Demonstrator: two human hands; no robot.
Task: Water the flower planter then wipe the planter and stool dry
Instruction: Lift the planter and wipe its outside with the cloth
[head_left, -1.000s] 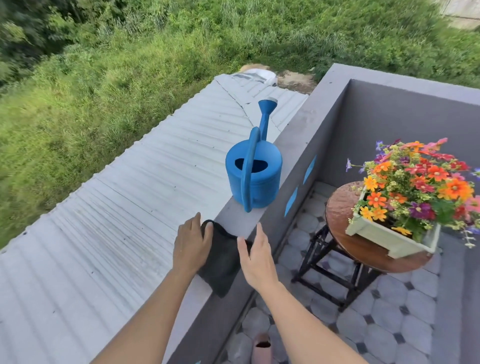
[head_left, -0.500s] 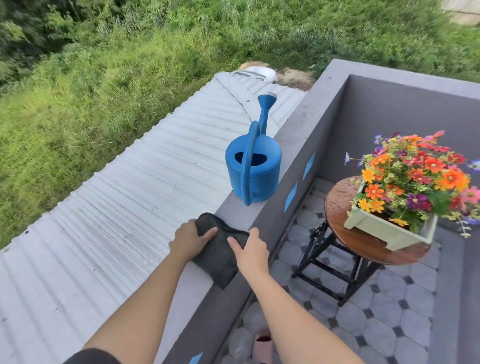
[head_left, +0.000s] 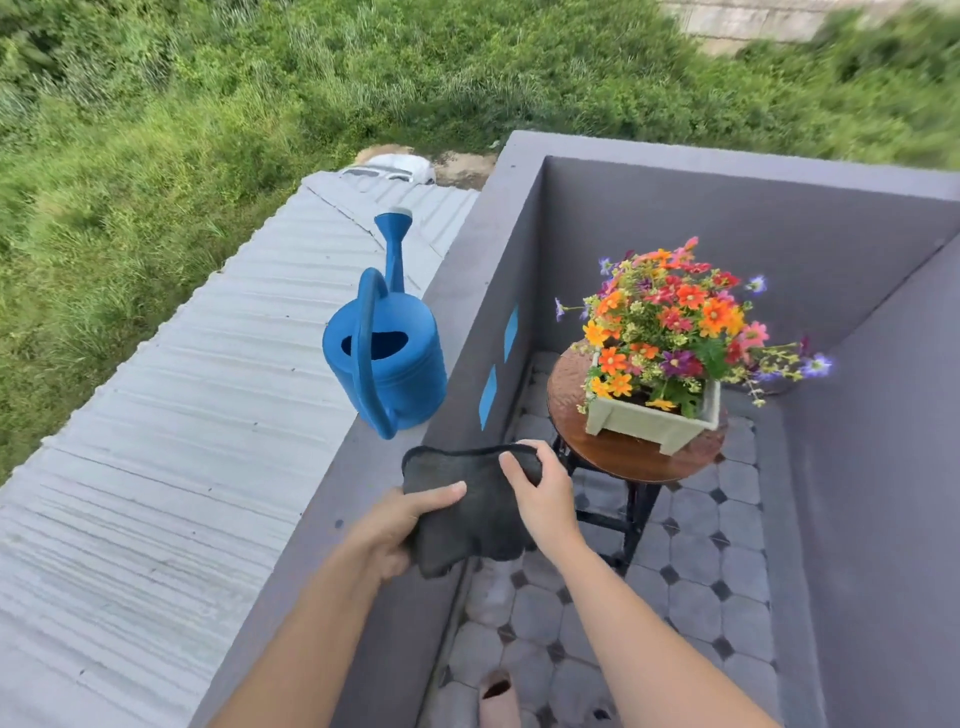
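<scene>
Both hands hold a black cloth (head_left: 467, 506) just inside the grey parapet. My left hand (head_left: 400, 525) grips its lower left edge, my right hand (head_left: 540, 486) pinches its upper right corner. A blue watering can (head_left: 387, 358) stands upright on top of the parapet wall (head_left: 363, 467), just beyond the cloth, spout pointing away. To the right, a pale green planter (head_left: 649, 423) full of orange, red and purple flowers (head_left: 670, 317) sits on a round wooden stool (head_left: 623, 457) with black legs.
A corrugated grey roof (head_left: 182, 441) lies left of the wall, with grass beyond. Grey walls enclose the balcony corner behind and right of the stool. The floor (head_left: 701, 597) is tiled. A pink shoe (head_left: 496, 696) shows at the bottom.
Both hands closed on the cloth and lifted it off the wall top, carrying it rightward over the balcony side. The view swung right toward the planter.
</scene>
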